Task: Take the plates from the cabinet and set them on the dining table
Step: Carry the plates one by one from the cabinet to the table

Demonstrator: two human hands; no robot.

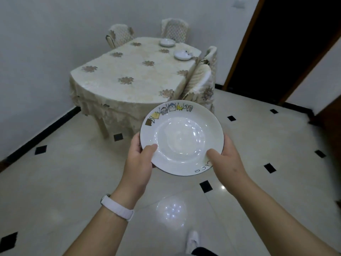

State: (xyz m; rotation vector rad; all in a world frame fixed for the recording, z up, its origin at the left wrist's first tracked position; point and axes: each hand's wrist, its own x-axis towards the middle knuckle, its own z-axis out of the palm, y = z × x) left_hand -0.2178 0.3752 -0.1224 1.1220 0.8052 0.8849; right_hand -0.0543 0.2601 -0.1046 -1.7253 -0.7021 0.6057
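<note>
I carry a white deep plate (181,137) with small cartoon figures along its far rim, held level in front of me above the floor. My left hand (139,159) grips its left rim, thumb on top. My right hand (226,160) grips the right rim the same way. Ahead stands the dining table (129,71) under a cream cloth with brown flower prints. Two white plates lie on its far right part, one at the far end (167,42) and one nearer the right edge (183,54). No cabinet is in view.
Covered chairs stand around the table: two at the far end (120,35) (175,30) and two along the right side (201,80). A dark doorway (287,43) opens at the right. White walls close the left and back. Glossy tiled floor (73,182) lies between me and the table.
</note>
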